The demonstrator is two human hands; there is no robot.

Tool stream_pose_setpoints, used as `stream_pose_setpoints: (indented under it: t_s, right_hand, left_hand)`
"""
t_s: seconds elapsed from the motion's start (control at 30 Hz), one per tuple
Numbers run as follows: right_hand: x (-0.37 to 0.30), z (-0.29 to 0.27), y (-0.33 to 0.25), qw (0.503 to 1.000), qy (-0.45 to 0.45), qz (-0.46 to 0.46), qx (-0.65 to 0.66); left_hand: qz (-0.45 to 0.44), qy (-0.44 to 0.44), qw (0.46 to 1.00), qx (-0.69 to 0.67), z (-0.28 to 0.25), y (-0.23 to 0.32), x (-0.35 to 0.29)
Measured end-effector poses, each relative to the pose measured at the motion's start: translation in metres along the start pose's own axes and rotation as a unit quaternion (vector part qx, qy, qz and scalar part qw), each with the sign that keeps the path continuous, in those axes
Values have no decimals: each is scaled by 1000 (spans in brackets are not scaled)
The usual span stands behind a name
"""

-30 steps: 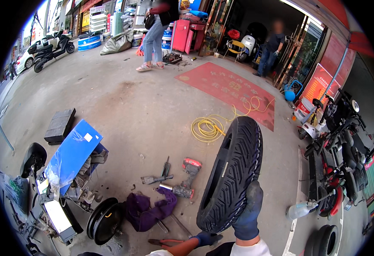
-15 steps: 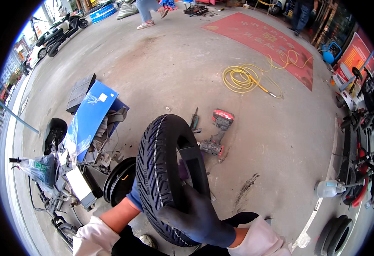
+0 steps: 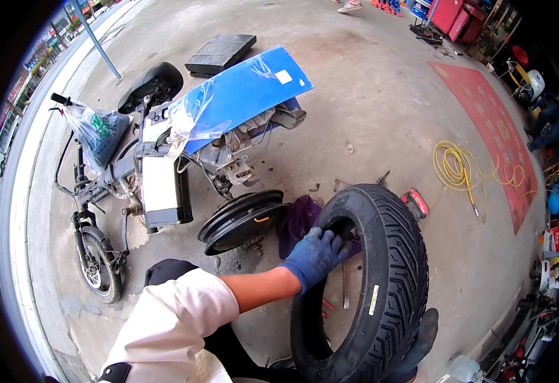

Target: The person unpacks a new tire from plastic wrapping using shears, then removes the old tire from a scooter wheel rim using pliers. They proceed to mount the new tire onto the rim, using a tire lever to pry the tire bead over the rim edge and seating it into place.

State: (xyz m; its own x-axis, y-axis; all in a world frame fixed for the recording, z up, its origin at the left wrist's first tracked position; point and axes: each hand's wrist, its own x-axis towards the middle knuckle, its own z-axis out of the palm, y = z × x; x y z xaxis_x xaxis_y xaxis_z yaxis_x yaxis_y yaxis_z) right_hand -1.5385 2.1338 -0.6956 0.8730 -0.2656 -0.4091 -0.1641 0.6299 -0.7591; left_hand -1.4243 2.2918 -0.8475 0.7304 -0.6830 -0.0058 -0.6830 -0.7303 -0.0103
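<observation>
Scooter tyre (image 3: 399, 281) is up in front of the wearer, bare, on edge and tilted, near the lower edge of the view right of centre. Can't tell if its bottom touches the concrete forecourt (image 3: 356, 127).

Left hand (image 3: 319, 256), blue glove: fingers curled over the tyre's near bead at upper left, tips into the opening, so partly closed on it. Right hand (image 3: 423, 345), dark glove: at the lower right of the tread, mostly hidden behind it. Can't tell how far open or whether it grips.

Black wheel rim (image 3: 244, 220) lies tilted left of the left hand, purple cloth (image 3: 300, 223) just beside it and partly behind the glove. Metal bar (image 3: 346, 287) shows through the tyre opening. Cordless power tool (image 3: 414, 203) is past the tyre's top, mostly blocked; only its red-and-black end shows.

Stripped-down electric scooter (image 3: 107, 188) is toward the forecourt's left edge, front wheel (image 3: 97, 268) nearest that side. Blue panel (image 3: 247, 96) lies across its rear, plastic bag (image 3: 99, 137) hangs by the handlebar. Black case (image 3: 222, 53) sits beyond the panel.

Yellow hose (image 3: 450, 167) is coiled off the red mat's (image 3: 493, 131) left edge, loose end toward the wearer, one run crossing onto the mat.
</observation>
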Motion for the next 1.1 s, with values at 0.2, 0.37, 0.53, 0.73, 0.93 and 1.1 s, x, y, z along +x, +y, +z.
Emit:
stream_pose_setpoints:
  t_s: [0.2, 0.37, 0.53, 0.73, 0.93, 1.1]
  right_hand:
    - [11, 8, 0, 995, -77, 52, -22]
    - [26, -1, 33, 984, -119, 63, -117]
    - [56, -83, 92, 975, -39, -76, 205]
    - [41, -40, 41, 967, 35, -68, -245]
    - [70, -18, 22, 990, -34, 113, 73]
    - [79, -18, 22, 990, -39, 109, 79]
  left_hand:
    - [79, 19, 989, -125, -17, -4, -1]
    - [167, -46, 937, -305, 3, 23, -10]
    - [186, -63, 904, -379, 26, 76, 23]
    - [97, -157, 871, -456, -19, 21, 21]
    - [-111, -93, 920, -364, -90, -87, -48]
    - [-277, 153, 911, -267, -69, -130, -96]
